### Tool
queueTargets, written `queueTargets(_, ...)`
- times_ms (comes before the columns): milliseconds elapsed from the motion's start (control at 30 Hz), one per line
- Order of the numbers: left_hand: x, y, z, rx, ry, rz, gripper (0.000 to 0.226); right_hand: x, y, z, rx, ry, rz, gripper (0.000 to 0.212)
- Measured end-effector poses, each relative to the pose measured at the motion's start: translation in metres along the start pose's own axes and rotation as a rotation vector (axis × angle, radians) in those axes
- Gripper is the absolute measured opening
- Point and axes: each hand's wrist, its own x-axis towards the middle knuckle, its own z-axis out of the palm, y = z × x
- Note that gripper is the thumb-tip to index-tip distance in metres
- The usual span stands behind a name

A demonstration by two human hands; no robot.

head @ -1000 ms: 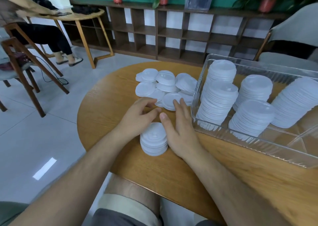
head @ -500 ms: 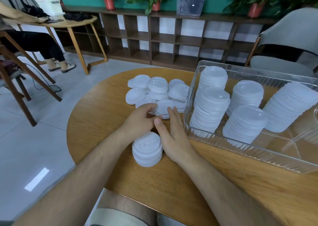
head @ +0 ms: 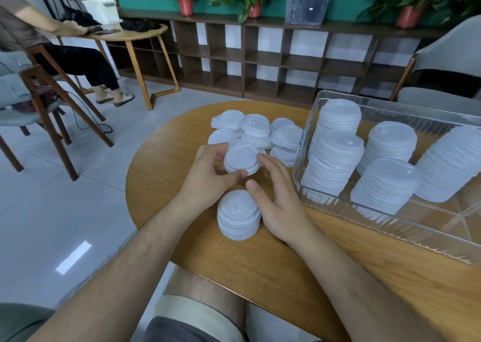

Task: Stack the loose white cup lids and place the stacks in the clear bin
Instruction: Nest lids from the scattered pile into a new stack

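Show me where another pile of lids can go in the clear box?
The box has bare floor in its near right corner, between the front middle stack, the tall right stack and the front wall. Its left end is packed. The table is bare in front of the box.

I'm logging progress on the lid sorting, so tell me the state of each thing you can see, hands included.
Left hand: grips the held lids.
Held lids: a few, nested together.
Right hand: fingers relaxed, holding nothing.
Short stack: upright on the table, outside the bin.
Loose lids: scattered heap, unstacked.
Clear bin: open-topped, holding five stacks.
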Motion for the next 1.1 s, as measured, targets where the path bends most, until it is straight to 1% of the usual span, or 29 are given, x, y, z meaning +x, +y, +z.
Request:
queueTargets(100, -0.005, 0.0, -0.009, 0.029, -0.009, 0.006, 0.058, -0.003, -0.002, 0.001, 0.062, 0.022, -0.088, 0.051)
queueTargets(167, -0.01, 0.0, -0.013, 0.033, -0.026, 0.017, 0.059, -0.002, -0.002, 0.0, 0.067, 0.023, -0.112, 0.051)
queueTargets(267, -0.019, -0.001, -0.015, 0.029, -0.041, 0.044, 0.066, 0.0, -0.001, -0.003, 0.022, 0.024, -0.107, 0.055)
queueTargets(333, -0.027, -0.001, -0.016, 0.008, -0.059, 0.072, 0.063, 0.001, 0.001, -0.006, -0.038, 0.012, -0.111, 0.055)
queueTargets(400, -0.036, 0.0, -0.016, -0.024, -0.087, 0.1, 0.062, -0.001, 0.001, -0.01, -0.075, -0.043, -0.108, 0.057)
queueTargets(533, -0.051, -0.004, -0.019, -0.022, -0.127, 0.126, 0.061, -0.001, 0.002, -0.018, -0.049, -0.171, -0.107, 0.064)
queueTargets(733, -0.064, -0.011, -0.02, -0.05, -0.152, 0.115, 0.059, -0.002, 0.002, -0.022, -0.102, -0.265, -0.149, 0.066)
queueTargets(1100, -0.072, -0.026, -0.015, -0.04, -0.191, 0.074, 0.054, -0.002, 0.002, -0.023, -0.154, -0.382, -0.103, 0.062)
